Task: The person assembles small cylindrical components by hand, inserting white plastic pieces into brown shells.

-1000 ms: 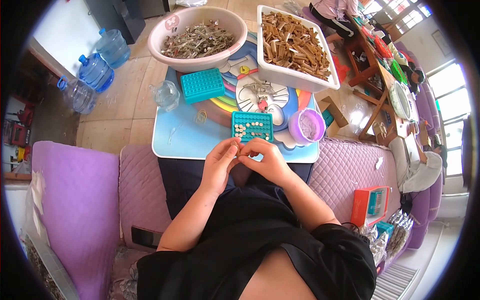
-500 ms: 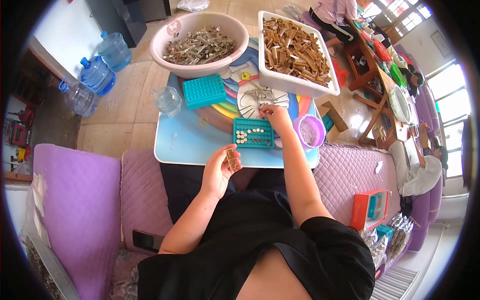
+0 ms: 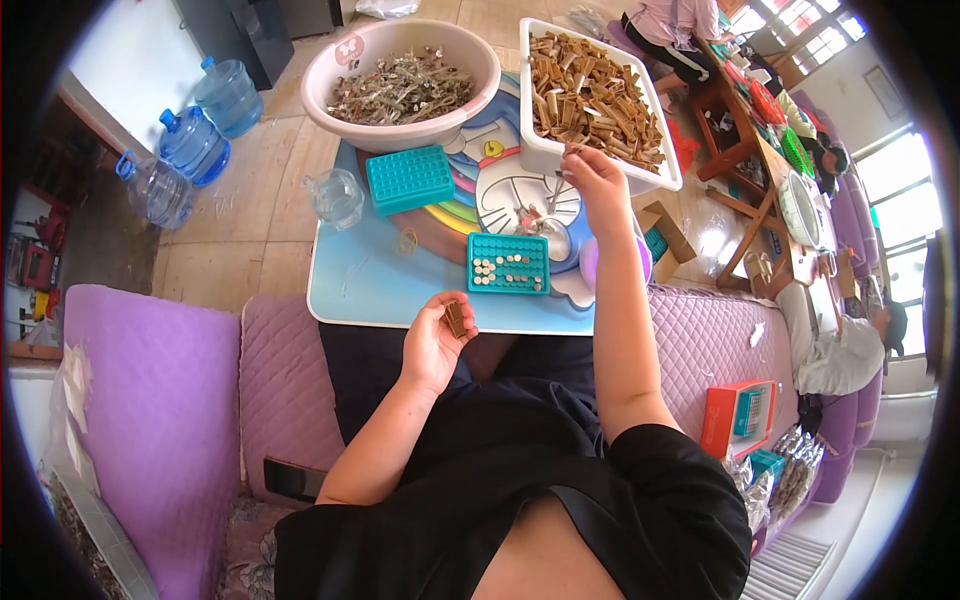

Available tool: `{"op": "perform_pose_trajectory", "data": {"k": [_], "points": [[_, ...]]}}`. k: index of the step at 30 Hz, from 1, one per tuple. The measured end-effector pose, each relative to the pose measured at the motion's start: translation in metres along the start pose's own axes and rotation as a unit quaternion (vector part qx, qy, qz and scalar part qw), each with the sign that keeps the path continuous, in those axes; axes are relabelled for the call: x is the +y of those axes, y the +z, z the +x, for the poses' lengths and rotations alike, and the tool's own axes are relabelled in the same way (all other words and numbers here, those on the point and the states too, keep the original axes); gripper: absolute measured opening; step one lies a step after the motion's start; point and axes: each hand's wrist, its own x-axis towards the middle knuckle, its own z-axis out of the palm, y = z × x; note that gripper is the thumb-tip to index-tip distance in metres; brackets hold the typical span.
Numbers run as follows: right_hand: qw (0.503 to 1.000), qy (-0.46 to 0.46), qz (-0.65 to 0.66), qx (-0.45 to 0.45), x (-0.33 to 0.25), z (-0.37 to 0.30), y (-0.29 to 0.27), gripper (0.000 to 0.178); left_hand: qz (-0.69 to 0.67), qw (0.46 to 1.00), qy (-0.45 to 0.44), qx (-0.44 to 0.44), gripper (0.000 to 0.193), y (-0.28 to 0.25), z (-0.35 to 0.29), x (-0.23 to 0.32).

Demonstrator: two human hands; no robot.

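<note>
Gripping a brown piece [image 3: 456,320] with the left hand [image 3: 430,350], near-left of the disc tray [image 3: 492,245]; holding the right hand [image 3: 596,185] by the far-right bin [image 3: 537,155], cannot tell whether gripping anything.

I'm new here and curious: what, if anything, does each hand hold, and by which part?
Left hand: brown piece against the fingers, gripped part unclear. Right hand: cannot be told.

Your left hand [image 3: 432,345] holds small brown pieces [image 3: 455,320] near the front edge of the bench [image 3: 360,290]. Your right hand [image 3: 600,185] is at the near side of the white tub [image 3: 538,158], heaped with brown strips [image 3: 590,90] — what its fingertips hold is too small to tell. Between your hands lies a teal tray [image 3: 535,245] with round pale pieces [image 3: 484,271].
</note>
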Motion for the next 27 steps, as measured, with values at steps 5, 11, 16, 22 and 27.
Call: {"op": "perform_pose_trajectory", "data": {"k": [5,11,16,22,27], "points": [[0.983,-0.048,-0.177,-0.013,-0.002,0.008,-0.002,0.022,-0.004,1.0,-0.006,-0.001,0.026,-0.001,0.002,-0.001],[0.99,-0.06,-0.124,0.017,-0.014,0.013,0.007,0.023,-0.009,1.0,-0.014,0.0,0.027,-0.001,0.003,-0.002],[0.994,-0.072,-0.079,-0.001,-0.017,0.013,0.012,0.023,-0.012,1.0,-0.022,0.006,0.027,-0.001,0.003,-0.002],[0.993,-0.021,0.114,-0.019,-0.02,0.005,0.019,0.021,-0.02,0.999,-0.029,0.017,0.027,-0.001,0.002,-0.001],[0.999,-0.044,0.009,-0.011,-0.014,0.004,0.016,0.021,-0.033,0.999,-0.034,0.008,0.026,-0.005,0.004,0.001]]}}
